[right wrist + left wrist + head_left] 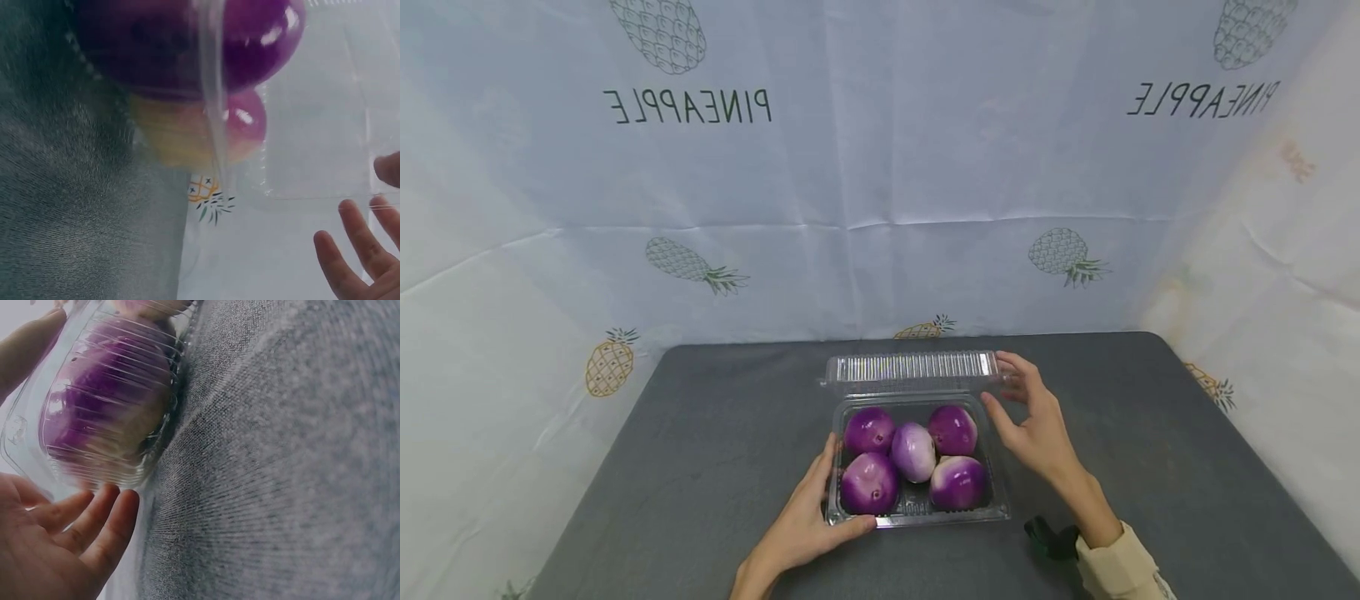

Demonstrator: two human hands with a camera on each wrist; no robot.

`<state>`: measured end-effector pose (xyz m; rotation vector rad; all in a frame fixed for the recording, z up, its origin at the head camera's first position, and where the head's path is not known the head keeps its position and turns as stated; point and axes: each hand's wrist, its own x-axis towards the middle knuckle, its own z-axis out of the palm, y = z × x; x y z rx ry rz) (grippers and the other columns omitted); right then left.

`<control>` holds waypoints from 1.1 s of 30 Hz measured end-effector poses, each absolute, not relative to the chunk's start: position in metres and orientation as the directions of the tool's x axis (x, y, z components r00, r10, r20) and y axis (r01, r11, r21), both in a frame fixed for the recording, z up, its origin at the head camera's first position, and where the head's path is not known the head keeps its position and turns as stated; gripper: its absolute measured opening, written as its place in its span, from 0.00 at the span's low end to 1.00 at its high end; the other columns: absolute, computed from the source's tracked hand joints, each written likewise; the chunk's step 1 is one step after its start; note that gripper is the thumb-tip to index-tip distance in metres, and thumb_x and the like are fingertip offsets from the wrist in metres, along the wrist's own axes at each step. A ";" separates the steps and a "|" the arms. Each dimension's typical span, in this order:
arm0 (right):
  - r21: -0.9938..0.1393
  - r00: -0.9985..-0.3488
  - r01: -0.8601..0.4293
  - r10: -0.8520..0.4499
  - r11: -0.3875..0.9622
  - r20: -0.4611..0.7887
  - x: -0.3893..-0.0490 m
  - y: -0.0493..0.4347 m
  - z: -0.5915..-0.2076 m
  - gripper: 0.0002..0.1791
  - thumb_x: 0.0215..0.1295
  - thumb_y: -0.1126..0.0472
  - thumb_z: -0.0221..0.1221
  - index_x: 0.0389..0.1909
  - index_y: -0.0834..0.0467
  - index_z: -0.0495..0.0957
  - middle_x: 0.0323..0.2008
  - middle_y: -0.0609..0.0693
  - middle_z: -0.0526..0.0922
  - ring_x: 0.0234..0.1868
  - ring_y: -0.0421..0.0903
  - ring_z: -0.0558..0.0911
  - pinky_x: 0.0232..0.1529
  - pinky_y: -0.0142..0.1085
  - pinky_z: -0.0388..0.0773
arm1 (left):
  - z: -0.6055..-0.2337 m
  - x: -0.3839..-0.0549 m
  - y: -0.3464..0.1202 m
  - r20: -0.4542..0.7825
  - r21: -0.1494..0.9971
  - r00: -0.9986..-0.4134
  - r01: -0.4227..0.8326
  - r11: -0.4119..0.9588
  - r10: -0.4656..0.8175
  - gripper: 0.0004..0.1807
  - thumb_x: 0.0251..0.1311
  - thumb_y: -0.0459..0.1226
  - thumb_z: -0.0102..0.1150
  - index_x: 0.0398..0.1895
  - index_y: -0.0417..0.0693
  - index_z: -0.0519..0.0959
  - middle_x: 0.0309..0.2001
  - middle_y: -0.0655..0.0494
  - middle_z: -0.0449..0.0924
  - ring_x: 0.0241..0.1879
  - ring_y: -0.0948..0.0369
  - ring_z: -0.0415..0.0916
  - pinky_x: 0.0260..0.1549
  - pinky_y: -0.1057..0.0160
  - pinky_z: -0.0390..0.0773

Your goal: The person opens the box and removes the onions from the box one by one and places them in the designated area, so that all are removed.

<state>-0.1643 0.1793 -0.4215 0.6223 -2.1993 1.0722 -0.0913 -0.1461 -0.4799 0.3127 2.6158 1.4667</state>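
Observation:
A clear plastic clamshell box [925, 521] holds several glossy purple-and-white onions [913, 452], one of them in the middle and the others toward the corners. Its ribbed lid [917, 367] stands raised behind the tray along the back edge. My left hand [801, 517] rests at the box's front left corner, thumb along the front rim and fingers at the left wall. In the left wrist view these fingertips [107, 499] lie close to the box's ribbed wall. Beside the lid's right end is my right hand [1037, 421], fingertips at the lid's edge and thumb held apart.
The box sits on a dark grey cloth-covered table [722, 433]. Behind it hangs a pale curtain [865, 167] printed with pineapples and mirrored lettering. A dark object [1048, 537] is by the right wrist, next to a cream sleeve [1120, 562].

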 end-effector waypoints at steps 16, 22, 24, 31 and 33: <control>-0.505 -0.704 -0.659 -0.221 0.558 0.675 -0.203 0.180 -0.440 0.58 0.54 0.81 0.68 0.81 0.64 0.44 0.47 0.65 0.78 0.45 0.61 0.84 0.39 0.54 0.85 | -0.479 -0.089 -0.146 -0.022 0.842 -0.970 0.113 0.527 0.243 0.70 0.49 0.54 0.78 0.84 0.44 0.40 0.80 0.43 0.55 0.72 0.51 0.67 0.66 0.46 0.74; -0.519 -0.724 -0.656 -0.261 0.548 0.639 -0.216 0.181 -0.440 0.62 0.53 0.82 0.68 0.82 0.64 0.39 0.47 0.66 0.75 0.43 0.58 0.82 0.36 0.49 0.87 | -0.479 -0.089 -0.146 -0.028 0.852 -0.970 0.102 0.514 0.240 0.70 0.47 0.53 0.80 0.84 0.45 0.40 0.80 0.46 0.57 0.68 0.54 0.72 0.65 0.56 0.76; -0.524 -0.736 -0.646 -0.273 0.555 0.619 -0.219 0.181 -0.440 0.64 0.53 0.81 0.70 0.82 0.63 0.38 0.47 0.66 0.74 0.43 0.57 0.81 0.35 0.47 0.87 | -0.479 -0.088 -0.146 -0.030 0.852 -0.970 0.101 0.513 0.241 0.70 0.47 0.53 0.80 0.84 0.45 0.40 0.79 0.46 0.58 0.67 0.54 0.73 0.64 0.58 0.77; -0.541 -0.769 -0.619 -0.296 0.569 0.567 -0.225 0.183 -0.448 0.67 0.50 0.78 0.73 0.82 0.63 0.37 0.51 0.66 0.70 0.44 0.54 0.76 0.33 0.41 0.86 | -0.477 -0.086 -0.145 -0.034 0.845 -0.969 0.103 0.525 0.245 0.71 0.46 0.54 0.80 0.84 0.44 0.40 0.79 0.47 0.58 0.70 0.55 0.70 0.70 0.53 0.71; -0.553 -0.774 -0.616 -0.301 0.562 0.557 -0.226 0.183 -0.450 0.67 0.49 0.78 0.73 0.82 0.65 0.37 0.51 0.67 0.69 0.43 0.52 0.74 0.32 0.38 0.85 | -0.477 -0.085 -0.144 -0.034 0.846 -0.969 0.102 0.523 0.243 0.72 0.45 0.54 0.81 0.84 0.44 0.41 0.79 0.48 0.59 0.70 0.56 0.70 0.70 0.55 0.70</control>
